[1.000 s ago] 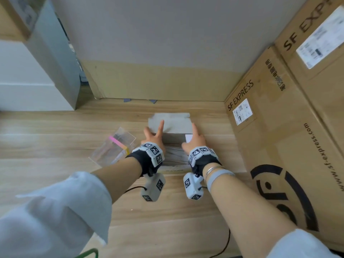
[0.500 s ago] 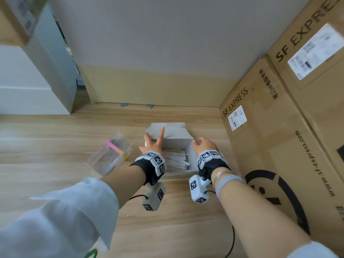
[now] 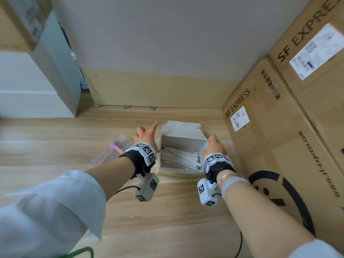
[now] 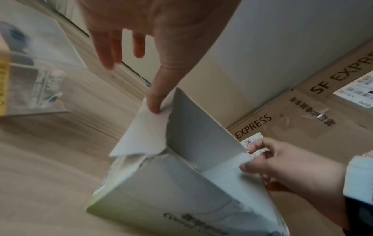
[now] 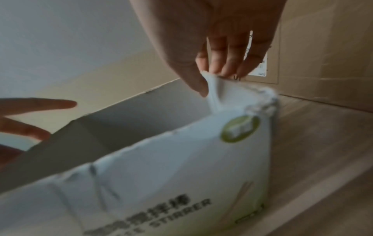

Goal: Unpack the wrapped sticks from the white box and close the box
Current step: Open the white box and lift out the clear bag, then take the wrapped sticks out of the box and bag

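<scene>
Pinching one white box (image 3: 183, 141) flap, right hand (image 3: 215, 146); left hand (image 3: 146, 135) splayed beside it; many wrapped sticks (image 3: 179, 158) inside.

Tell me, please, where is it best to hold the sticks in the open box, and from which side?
Probably pinch the sticks near their middle, coming from straight above: they lie flat in a loose pile, the box walls enclose their ends, and only the top is open.

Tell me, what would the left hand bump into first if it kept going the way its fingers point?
Probably the beige wall base; the left hand points past the open white cardboard box, though depth is unclear.
</scene>
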### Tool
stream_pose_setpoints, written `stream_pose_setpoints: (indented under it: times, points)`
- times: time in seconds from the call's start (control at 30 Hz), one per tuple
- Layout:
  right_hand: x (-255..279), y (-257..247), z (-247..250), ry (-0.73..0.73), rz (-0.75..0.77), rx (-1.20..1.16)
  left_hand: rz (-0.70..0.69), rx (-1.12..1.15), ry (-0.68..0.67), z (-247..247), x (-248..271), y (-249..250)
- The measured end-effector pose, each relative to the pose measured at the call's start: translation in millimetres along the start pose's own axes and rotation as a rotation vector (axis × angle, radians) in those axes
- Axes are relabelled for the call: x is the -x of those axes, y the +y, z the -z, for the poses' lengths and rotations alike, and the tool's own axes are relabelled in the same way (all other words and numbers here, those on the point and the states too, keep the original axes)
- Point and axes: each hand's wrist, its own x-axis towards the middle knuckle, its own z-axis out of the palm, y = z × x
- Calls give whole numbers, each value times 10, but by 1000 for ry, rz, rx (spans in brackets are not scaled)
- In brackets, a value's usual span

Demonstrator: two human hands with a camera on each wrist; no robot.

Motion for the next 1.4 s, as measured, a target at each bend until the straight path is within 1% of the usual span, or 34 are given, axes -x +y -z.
stream_pose_setpoints:
  times: [0.07,0.1,0.17,0.27,0.33,0.4,0.47,0.53,0.63,0.7,0.83,0.9,0.97,1.03,1.1,1.2,1.33,1.4]
  points:
    - [36,-102,-55,90,54,-21,-3,32,-133,-37,-8,-32]
    - [57,-175,-76,116,84,-31,-8,39,-175,-39,-9,-54]
    - [112,-371,-91,101,132,-54,-32,23,-174,4,-22,-108]
    - [246,-765,-146,-13,193,-139,-25,5,-36,192,-87,-269]
    - [324,-1055,-278,-76,225,-242,29,20,72,333,-135,-437]
    - [384,-1312,-471,-156,232,-339,105,53,131,429,-155,-625]
    - [450,-1530,-660,-267,211,-358,187,79,118,476,-164,-830]
    - [461,-1649,-836,-345,172,-333,249,114,46,481,-196,-1017]
    - [464,-1733,-1034,-426,119,-360,254,257,-57,465,-248,-1235]
    - [485,-1765,-1059,-464,95,-421,245,335,-56,455,-241,-1290]
    - [504,-1839,-935,-375,56,-706,220,502,70,525,-215,-1233]
    - [502,-1859,-851,-315,66,-787,196,596,141,597,-192,-1161]
    - [487,-1864,-783,-247,91,-827,153,662,167,655,-152,-1081]
    - [471,-1842,-739,-202,149,-762,120,672,153,687,-103,-1006]
    - [478,-1796,-696,-175,194,-663,97,630,136,679,-77,-951]
    - [498,-1680,-679,-138,226,-607,75,560,138,605,-57,-910]
    - [559,-1485,-741,-127,287,-521,147,516,74,445,0,-898]
    - [585,-1409,-735,-134,300,-506,164,528,114,386,42,-851]
